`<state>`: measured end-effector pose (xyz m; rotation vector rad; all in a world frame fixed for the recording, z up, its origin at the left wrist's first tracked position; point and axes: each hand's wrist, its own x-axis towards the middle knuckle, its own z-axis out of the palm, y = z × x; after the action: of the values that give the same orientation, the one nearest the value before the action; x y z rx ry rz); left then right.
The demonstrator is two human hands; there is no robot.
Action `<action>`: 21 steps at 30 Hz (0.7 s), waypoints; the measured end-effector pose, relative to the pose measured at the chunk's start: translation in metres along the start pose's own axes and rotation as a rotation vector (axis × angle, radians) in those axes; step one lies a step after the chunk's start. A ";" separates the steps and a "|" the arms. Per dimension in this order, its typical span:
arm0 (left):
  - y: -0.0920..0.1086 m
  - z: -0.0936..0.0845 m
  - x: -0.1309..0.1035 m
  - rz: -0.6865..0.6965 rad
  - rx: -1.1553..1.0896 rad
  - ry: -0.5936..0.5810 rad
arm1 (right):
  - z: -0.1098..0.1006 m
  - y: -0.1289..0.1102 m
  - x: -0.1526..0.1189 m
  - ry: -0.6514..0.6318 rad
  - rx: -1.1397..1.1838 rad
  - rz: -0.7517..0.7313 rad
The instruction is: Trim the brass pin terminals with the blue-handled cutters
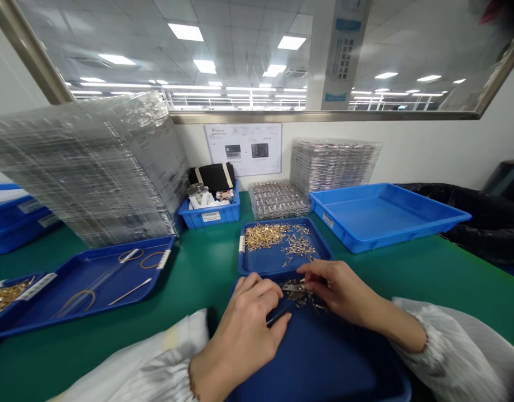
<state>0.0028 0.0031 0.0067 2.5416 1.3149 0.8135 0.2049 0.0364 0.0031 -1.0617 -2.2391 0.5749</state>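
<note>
Over the near dark blue tray (315, 357), my left hand (250, 318) is closed around what look like small pliers (293, 288), with a metal head and dark handles. The head points right, toward my right hand (340, 290). That hand's thumb and forefinger are pinched together beside the metal head; anything between them is too small or hidden to name. Below the fingers lie several small metal pins (317, 304) in the near tray. Just beyond, a second blue tray (245, 261) holds a heap of gold-coloured pins (265, 235) and a looser spread of them.
At left, a blue tray (126, 279) holds rubber bands and a cotton swab (131, 291). Wrapped clear trays (93, 167) are stacked behind it. A blue bin (210, 216), filled clear trays (277, 201) and a large blue tray (382, 215) stand at the back.
</note>
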 end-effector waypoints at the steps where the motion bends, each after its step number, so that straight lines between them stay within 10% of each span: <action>1: 0.000 0.000 0.000 0.000 0.007 0.009 | -0.001 -0.001 0.000 0.001 -0.006 0.004; 21: 0.003 0.000 0.002 0.130 -0.156 0.259 | -0.005 -0.005 0.003 0.155 0.268 0.025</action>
<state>0.0055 0.0026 0.0085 2.4821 1.1074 1.2553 0.2041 0.0366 0.0112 -0.9637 -1.9531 0.7529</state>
